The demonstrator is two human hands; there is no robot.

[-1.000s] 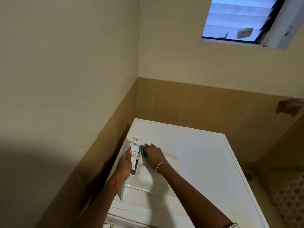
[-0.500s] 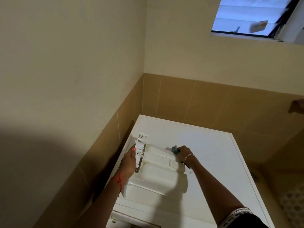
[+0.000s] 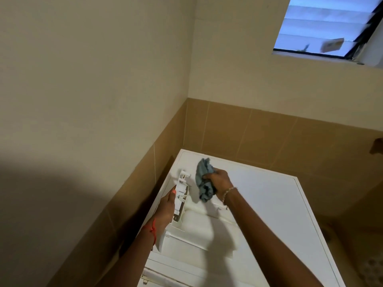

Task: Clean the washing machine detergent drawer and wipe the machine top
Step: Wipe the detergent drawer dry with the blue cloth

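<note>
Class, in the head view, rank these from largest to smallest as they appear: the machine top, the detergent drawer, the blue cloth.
1. Machine top
2. Detergent drawer
3. Blue cloth, bunched in the right hand, so its real size is unsure.

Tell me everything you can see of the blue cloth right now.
The blue cloth is a small, soft-looking rag of dull grey-blue fabric, bunched and crumpled rather than folded. The right hand grips it around the middle, so one ragged end sticks up past the fingers and the other hangs down below them. It appears lifted above the white machine top, just right of the detergent drawer that the left hand steadies. Whether it is wet cannot be told.
</note>
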